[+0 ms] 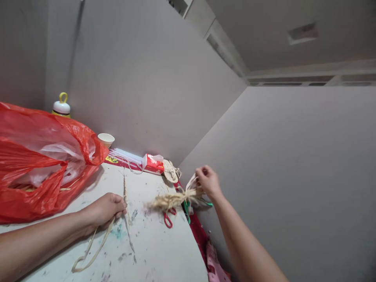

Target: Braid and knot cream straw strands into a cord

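Observation:
My left hand (107, 209) is low over the white table, fingers pinched on a thin braided raffia cord (125, 190). Loose pale strands (95, 254) trail from that hand across the tabletop toward me. On the right, my right hand (208, 181) is closed on pale strands at the end of a tied raffia bundle (172, 199). The bundle hangs sideways over the table's right edge, its left end smeared by motion. Red-handled scissors (168, 220) lie partly hidden beneath it.
A big red plastic bag (32, 164) fills the left side. Behind it stand a bottle (61, 106) and a paper cup (106, 139). Along the wall are a tissue pack (153, 163) and a coiled woven piece (170, 171). The grey wall (293, 164) rises close on the right.

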